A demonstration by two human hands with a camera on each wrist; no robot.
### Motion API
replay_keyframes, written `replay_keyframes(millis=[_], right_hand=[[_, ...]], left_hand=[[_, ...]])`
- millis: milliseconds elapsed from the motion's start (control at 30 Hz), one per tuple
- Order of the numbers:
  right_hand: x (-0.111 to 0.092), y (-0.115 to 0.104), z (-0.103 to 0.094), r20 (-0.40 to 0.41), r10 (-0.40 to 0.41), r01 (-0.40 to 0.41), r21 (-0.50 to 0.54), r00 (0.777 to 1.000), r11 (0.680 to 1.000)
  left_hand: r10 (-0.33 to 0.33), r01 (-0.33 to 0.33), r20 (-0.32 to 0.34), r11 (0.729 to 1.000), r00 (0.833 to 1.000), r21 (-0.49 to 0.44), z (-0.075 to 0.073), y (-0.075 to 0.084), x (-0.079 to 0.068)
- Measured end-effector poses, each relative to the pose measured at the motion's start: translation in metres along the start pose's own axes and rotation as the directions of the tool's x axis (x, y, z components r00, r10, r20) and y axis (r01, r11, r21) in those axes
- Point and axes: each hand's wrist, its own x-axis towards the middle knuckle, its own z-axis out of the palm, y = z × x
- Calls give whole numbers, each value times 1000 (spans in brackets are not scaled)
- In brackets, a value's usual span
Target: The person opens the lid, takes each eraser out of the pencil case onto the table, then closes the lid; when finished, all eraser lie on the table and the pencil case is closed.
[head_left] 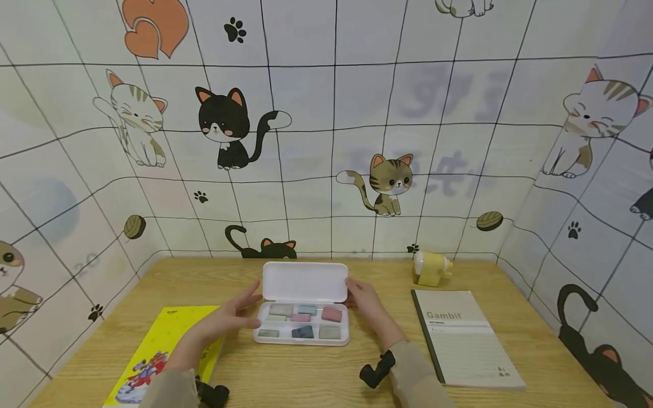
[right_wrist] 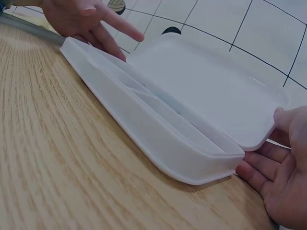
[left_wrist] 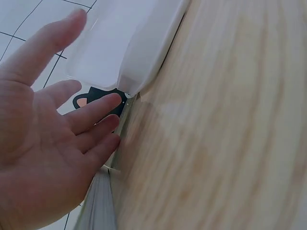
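Note:
A white plastic case [head_left: 301, 341] lies on the table with its hinged lid [head_left: 305, 281] raised. Small flat blocks [head_left: 331, 314] in pink, blue-grey and pale green sit in its compartments. My left hand [head_left: 229, 317] is at the case's left side, its fingers loosely extended; in the left wrist view the palm [left_wrist: 43, 148] shows nothing held. At the other side, my right hand [head_left: 366, 300] holds the lid's right edge. The right wrist view shows its thumb [right_wrist: 285, 117] on the lid and the fingers behind it, near the case's corner.
A yellow book [head_left: 168, 340] lies partly under the left forearm. To the right are a notebook marked Gambit [head_left: 464, 340] and, behind it, a yellow and white object [head_left: 431, 269]. A cat-print cloth [head_left: 306, 141] encloses the wooden table [head_left: 301, 374].

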Motion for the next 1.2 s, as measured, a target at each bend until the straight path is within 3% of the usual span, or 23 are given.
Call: replay_keyframes(millis=[200,500,800,1033,1200], right_hand=[[-1,-4,1,-24,5,-4,28,1000,1000],[1,-2,1,-62,31,-30,13,998,999],[3,1,0,-63,27,-27,2,998,1000],[-6,-15,0,-55,47,-48,-19,997,999],[4,0,0,-99,74,-77,-33,992,996]], left_hand=[[3,-4,42,1000,999,30,1,0,0],[-56,53,22,992,998,118,6,4,-2],[-79,78,5,989,997,125,7,5,-1],[-85,80,30,988,996,131,8,6,1],[-93,87,35,987,995,136,8,7,1]])
